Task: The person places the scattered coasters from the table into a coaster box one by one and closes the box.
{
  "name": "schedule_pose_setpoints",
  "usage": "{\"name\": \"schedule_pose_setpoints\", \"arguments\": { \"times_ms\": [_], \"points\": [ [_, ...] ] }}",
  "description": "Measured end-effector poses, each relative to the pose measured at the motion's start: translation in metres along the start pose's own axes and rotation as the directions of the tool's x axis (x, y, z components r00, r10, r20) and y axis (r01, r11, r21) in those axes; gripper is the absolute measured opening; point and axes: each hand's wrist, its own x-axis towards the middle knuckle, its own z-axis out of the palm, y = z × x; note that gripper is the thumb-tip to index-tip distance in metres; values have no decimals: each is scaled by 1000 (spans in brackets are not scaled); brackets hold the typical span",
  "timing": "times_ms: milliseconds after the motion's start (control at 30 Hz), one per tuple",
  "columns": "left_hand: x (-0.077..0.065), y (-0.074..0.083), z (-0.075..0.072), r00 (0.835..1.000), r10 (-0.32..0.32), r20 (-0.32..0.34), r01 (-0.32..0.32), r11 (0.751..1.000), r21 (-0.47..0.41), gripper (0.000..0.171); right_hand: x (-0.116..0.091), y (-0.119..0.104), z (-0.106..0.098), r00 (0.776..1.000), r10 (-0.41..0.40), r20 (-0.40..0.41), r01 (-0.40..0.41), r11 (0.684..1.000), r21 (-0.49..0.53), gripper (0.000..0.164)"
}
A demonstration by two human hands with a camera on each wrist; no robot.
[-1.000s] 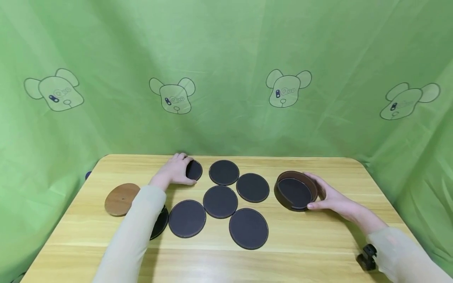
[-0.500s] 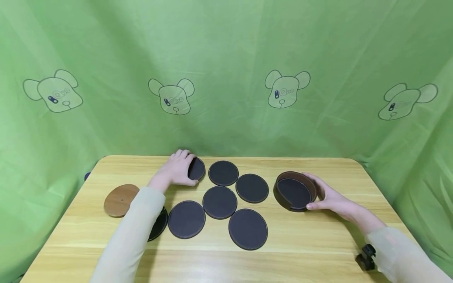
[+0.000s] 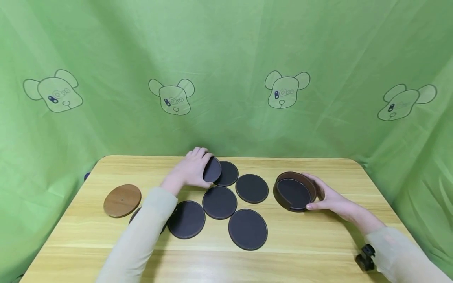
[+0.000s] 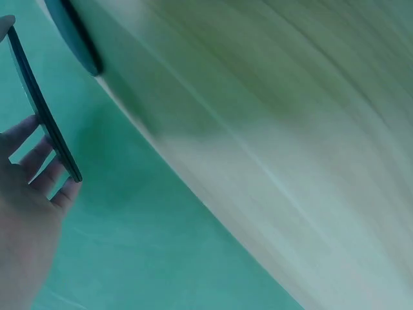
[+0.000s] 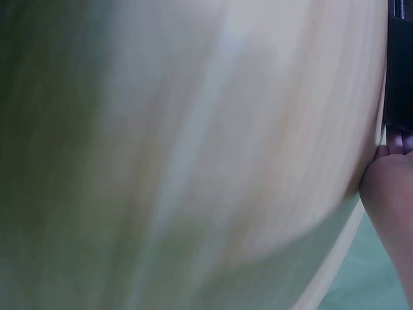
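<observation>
My left hand [image 3: 192, 169] pinches a dark round coaster [image 3: 213, 169] by its edges, thumb on one side and fingers on the other. It is tilted above the table and partly covers another coaster [image 3: 229, 173] lying there. The left wrist view shows the held coaster [image 4: 42, 106] edge-on between thumb and fingertips. At the right, my right hand [image 3: 329, 197] grips the side of a round brown coaster holder [image 3: 282, 197] with a notch in its wall. A dark disc [image 3: 294, 192] covers the holder's floor. In the right wrist view, only the holder's dark wall [image 5: 400, 74] shows.
More dark coasters lie flat: one beside the holder [image 3: 252, 188], one mid-table [image 3: 219, 202], one nearer me [image 3: 247, 229], and one by my left sleeve [image 3: 186, 220]. Another is partly under that sleeve. A brown wooden disc [image 3: 122, 200] lies left. A green curtain [image 3: 226, 118] hangs behind the table.
My left hand has lifted the coaster from the table's back left and carried it right, over the neighbouring one. My right hand and the holder have stayed put.
</observation>
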Motion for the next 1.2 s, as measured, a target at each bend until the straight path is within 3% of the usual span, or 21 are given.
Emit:
{"name": "schedule_pose_setpoints", "arguments": {
  "times_ms": [367,600,1033,1200],
  "points": [
    [19,38,-4,994,107,4,-107,994,33,104,0,2,0,1000,-4,3,4,1000,14,104],
    [30,60,-1,982,190,-21,-188,981,55,103,0,1,0,1000,7,5,-7,1000,10,105],
    [59,106,4,966,257,29,-259,961,100,101,1,1,-1,1000,-22,5,22,1000,18,103],
    [73,128,2,958,286,21,-286,954,89,100,2,3,-1,1000,-22,5,22,1000,15,103]
  ]
}}
